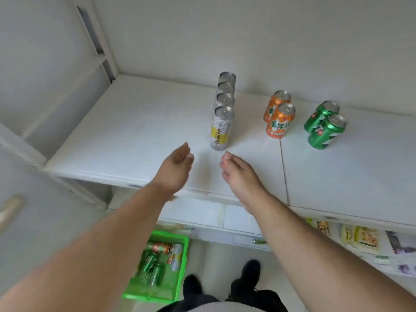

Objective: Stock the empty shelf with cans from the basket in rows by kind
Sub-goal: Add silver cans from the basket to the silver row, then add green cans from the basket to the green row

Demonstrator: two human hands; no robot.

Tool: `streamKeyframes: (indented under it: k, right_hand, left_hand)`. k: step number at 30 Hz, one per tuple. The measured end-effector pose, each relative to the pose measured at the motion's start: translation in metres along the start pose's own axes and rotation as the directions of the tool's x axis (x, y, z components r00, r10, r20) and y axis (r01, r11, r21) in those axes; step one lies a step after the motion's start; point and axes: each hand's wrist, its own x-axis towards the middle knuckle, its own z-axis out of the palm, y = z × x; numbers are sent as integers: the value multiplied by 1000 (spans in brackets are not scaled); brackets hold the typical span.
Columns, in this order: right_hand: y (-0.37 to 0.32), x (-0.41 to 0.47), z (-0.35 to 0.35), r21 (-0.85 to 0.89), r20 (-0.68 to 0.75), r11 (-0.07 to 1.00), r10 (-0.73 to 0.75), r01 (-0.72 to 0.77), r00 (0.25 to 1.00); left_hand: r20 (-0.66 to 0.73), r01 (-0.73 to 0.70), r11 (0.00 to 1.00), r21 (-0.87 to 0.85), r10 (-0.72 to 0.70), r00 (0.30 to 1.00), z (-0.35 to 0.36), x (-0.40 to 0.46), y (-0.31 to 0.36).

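Note:
On the white shelf stands a row of several tall silver cans with yellow labels, running back toward the wall. To their right are two orange cans and two green cans, each pair in its own row. My left hand and my right hand hover over the shelf's front edge, just in front of the nearest silver can, fingers loosely curled and holding nothing. Down on the floor a green basket holds several more cans.
A lower shelf at the right carries packaged snacks. The shelf's left upright frame rises at the back left. My black shoes stand right of the basket. Bare shelf surface lies left of the silver row.

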Motion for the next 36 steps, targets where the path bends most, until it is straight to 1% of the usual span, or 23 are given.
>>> streamKeyframes:
  k: [3,5,6,8,12,16,19,21,24,28,31,34,36]
  right_hand:
    - [5,-28,23,12,173,1000,-23,22,985]
    - [12,-46,40,0,297,1000,-24,25,954]
    - [18,-54,49,-25,357,999,-24,35,934]
    - [34,-73,63,-100,432,993,-20,70,901]
    - [85,-99,65,-148,502,989,77,-2,862]
    - [137,-116,61,-211,481,966,236,-150,844]
    - [162,-125,65,-227,480,960,257,-163,839]
    - [170,-130,70,-249,472,951,286,-185,834]
    - [176,-134,82,-287,437,936,318,-205,841]
    - [188,-136,111,-291,368,920,361,-262,857]
    - [203,-144,148,-290,288,900,407,-326,867]
    - [227,-160,191,-286,200,863,478,-415,855]
    - [248,-170,216,-302,180,836,522,-458,834]
  left_hand:
    - [-127,-2,996,-84,-8,992,-36,-30,-8]
    - [-239,-2,992,-129,-29,971,-63,-57,-20]
    - [-296,1,992,-127,-38,954,-75,-72,-27]
    - [-389,21,996,-92,-55,920,-93,-108,-44]
    - [-489,195,981,26,-157,858,-113,-183,-99]
    - [-526,350,936,33,-282,803,-125,-242,-145]
    - [-557,415,908,60,-315,769,-131,-270,-156]
    - [-561,440,895,65,-332,758,-138,-276,-162]
    - [-531,471,877,94,-356,769,-151,-272,-174]
    - [-436,483,868,117,-392,810,-175,-260,-191]
    - [-346,502,848,169,-426,836,-208,-255,-206]
    - [-293,539,816,209,-474,831,-251,-248,-227]
    - [-284,570,787,238,-504,815,-279,-243,-242]
